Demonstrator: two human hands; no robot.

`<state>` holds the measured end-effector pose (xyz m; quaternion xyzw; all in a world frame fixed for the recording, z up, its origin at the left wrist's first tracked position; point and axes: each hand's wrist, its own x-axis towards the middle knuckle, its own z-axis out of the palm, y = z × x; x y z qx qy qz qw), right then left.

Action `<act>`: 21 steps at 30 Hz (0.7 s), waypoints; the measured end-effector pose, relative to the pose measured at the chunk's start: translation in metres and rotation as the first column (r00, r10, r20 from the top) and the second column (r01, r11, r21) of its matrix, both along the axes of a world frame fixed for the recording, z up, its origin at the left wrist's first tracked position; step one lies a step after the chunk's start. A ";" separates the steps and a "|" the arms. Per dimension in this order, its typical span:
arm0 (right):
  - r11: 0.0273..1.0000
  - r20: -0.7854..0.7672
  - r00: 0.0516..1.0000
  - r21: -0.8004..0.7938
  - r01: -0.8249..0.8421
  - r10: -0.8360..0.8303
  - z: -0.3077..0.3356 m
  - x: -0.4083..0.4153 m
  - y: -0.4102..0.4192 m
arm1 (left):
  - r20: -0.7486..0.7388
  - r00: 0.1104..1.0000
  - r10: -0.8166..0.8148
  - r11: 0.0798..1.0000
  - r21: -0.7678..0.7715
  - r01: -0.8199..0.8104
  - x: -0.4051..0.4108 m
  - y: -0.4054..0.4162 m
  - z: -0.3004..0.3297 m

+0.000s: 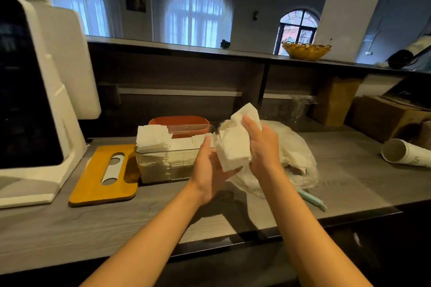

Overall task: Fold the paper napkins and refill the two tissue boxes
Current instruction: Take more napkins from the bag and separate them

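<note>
white paper napkins (235,147), a small stack, held up above the grey wood-grain tabletop (116,221), between both hands. left hand (208,170) cupped under and against the stack's near-left side, fingers loosely curled round its lower edge. right hand (262,144) wrapped over the stack's right side, thumb pressed on the front sheets, top sheets rumpled and poking up above the thumb. just left of the left-hand grip: clear plastic tissue box (163,165), lid off, heaped with more folded white napkins (154,140) that overhang its rim. just behind that box, further from the grip: orange-brown plastic tissue box (179,123), only its top rim and a clear inner edge visible. further left, flat on the tabletop: yellow wooden lid with an oval slot (105,177), touching or nearly touching the clear box. directly below and right of the right-hand grip: crumpled clear plastic bag (296,154) with some white paper inside. near that bag's front edge: pale green pen-like stick (313,199). far right of the grip: white paper cups lying on their side (405,154). far left: white machine with a dark screen (35,100).
</note>
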<state>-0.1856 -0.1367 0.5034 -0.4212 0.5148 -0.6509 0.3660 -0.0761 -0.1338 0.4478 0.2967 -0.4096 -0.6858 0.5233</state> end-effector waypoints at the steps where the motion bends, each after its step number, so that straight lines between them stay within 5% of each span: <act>1: 1.000 0.010 1.000 -0.002 -0.004 0.004 -0.006 0.012 0.004 | -0.044 0.999 -0.026 1.000 0.010 0.027 0.011 0.006 -0.001; 7: 0.997 0.030 0.999 -0.068 -0.030 0.032 -0.047 0.073 0.019 | -0.060 0.996 -0.072 0.997 0.005 0.072 0.073 0.038 -0.011; 14: 0.995 -0.088 0.996 -0.099 -0.011 0.002 -0.076 0.119 0.025 | 0.270 0.960 0.073 0.997 0.009 -0.079 0.124 0.044 -0.025; 21: 0.989 -0.168 0.976 -0.028 -0.147 0.140 -0.086 0.121 0.023 | 0.249 0.954 0.165 0.973 0.119 -0.200 0.142 0.039 -0.036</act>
